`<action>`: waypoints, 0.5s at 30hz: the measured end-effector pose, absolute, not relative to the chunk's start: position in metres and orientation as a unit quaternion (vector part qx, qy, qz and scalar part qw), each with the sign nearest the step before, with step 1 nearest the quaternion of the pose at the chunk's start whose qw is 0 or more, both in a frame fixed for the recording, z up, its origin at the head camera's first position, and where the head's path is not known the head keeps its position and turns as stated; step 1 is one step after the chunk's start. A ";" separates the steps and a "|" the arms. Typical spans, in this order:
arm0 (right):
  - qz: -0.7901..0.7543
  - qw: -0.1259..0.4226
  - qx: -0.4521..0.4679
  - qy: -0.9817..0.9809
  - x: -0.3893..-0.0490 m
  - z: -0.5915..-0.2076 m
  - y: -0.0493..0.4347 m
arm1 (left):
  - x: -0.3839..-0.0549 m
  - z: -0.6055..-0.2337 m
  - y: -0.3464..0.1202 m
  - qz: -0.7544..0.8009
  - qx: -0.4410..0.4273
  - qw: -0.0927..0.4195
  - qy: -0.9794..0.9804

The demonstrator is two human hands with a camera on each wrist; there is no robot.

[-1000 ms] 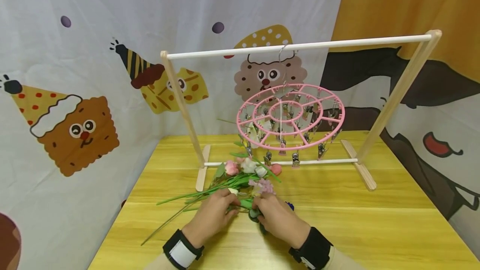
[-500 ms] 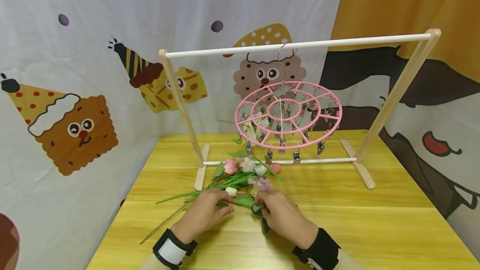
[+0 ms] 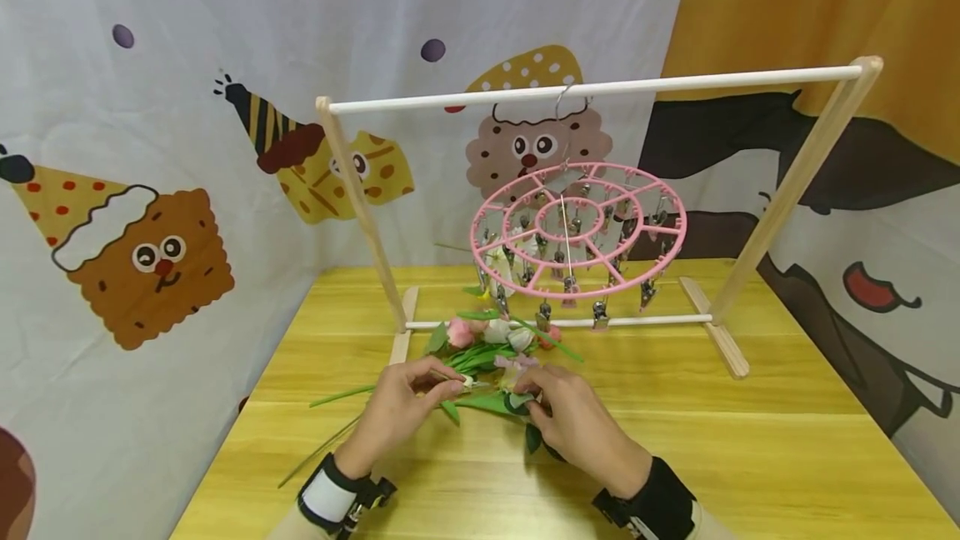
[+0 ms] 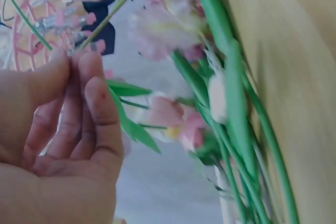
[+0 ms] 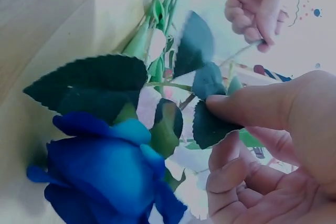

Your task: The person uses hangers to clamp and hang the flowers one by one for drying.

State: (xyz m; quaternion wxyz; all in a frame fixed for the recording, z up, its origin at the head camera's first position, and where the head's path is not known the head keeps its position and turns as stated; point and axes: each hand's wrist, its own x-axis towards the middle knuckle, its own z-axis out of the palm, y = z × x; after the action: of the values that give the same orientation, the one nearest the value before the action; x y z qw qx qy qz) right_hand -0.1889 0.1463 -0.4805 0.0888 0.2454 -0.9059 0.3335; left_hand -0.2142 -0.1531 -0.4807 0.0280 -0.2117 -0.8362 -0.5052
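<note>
A blue artificial rose with dark green leaves fills the lower left of the right wrist view; my hand hides it in the head view. My right hand pinches its leafy stem between thumb and fingers. My left hand pinches the end of the same thin stem, which stretches between both hands. Close beyond them lies a bunch of artificial flowers: a pink rose, a white tulip, a lilac ruffled flower and long green stems.
Behind the flowers stands a wooden rack with a white top rod. A pink round hanger with several metal clips hangs from it. The wood-grain table meets a printed curtain.
My left hand has moved left off the bunch, opened slightly, and now pinches the stem end, lifted a little. My right hand has shifted slightly right, keeping its pinch on the rose.
</note>
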 end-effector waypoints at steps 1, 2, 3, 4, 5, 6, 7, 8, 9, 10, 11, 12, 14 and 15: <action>0.334 0.095 0.244 -0.905 -0.189 -0.480 0.146 | -0.214 -0.479 -0.151 -0.512 -0.213 0.037 -0.831; 0.335 0.102 0.244 -0.904 -0.188 -0.479 0.146 | -0.213 -0.477 -0.149 -0.516 -0.215 0.047 -0.828; 0.335 0.109 0.245 -0.903 -0.188 -0.479 0.146 | -0.213 -0.475 -0.147 -0.519 -0.218 0.060 -0.825; 0.336 0.114 0.246 -0.902 -0.187 -0.478 0.146 | -0.213 -0.473 -0.145 -0.522 -0.221 0.072 -0.821; 0.337 0.120 0.246 -0.901 -0.187 -0.478 0.146 | -0.213 -0.471 -0.143 -0.524 -0.225 0.084 -0.817; 0.336 0.125 0.247 -0.900 -0.186 -0.477 0.147 | -0.212 -0.469 -0.141 -0.525 -0.229 0.096 -0.814; 0.337 0.131 0.249 -0.899 -0.186 -0.477 0.147 | -0.213 -0.467 -0.139 -0.528 -0.233 0.106 -0.809; 0.337 0.136 0.250 -0.897 -0.185 -0.476 0.148 | -0.212 -0.465 -0.137 -0.528 -0.237 0.117 -0.807; 0.340 0.142 0.251 -0.895 -0.185 -0.475 0.148 | -0.212 -0.462 -0.135 -0.529 -0.241 0.127 -0.804; 0.342 0.147 0.252 -0.894 -0.184 -0.474 0.149 | -0.212 -0.460 -0.134 -0.527 -0.245 0.138 -0.802; 0.343 0.153 0.252 -0.892 -0.183 -0.473 0.150 | -0.212 -0.457 -0.132 -0.525 -0.248 0.149 -0.800; 0.344 0.159 0.252 -0.890 -0.183 -0.472 0.150 | -0.212 -0.454 -0.130 -0.522 -0.251 0.161 -0.799; 0.348 0.170 0.254 -0.886 -0.181 -0.469 0.151 | -0.212 -0.448 -0.127 -0.512 -0.260 0.187 -0.797; 0.347 0.177 0.255 -0.885 -0.181 -0.467 0.152 | -0.211 -0.445 -0.125 -0.506 -0.264 0.199 -0.796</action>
State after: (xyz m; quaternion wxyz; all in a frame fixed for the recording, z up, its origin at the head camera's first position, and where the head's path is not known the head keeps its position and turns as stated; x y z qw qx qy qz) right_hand -0.1805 0.1517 -0.4671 0.1766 0.2551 -0.8849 0.3473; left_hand -0.2113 -0.1254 -0.4453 0.1995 -0.2640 -0.7965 -0.5061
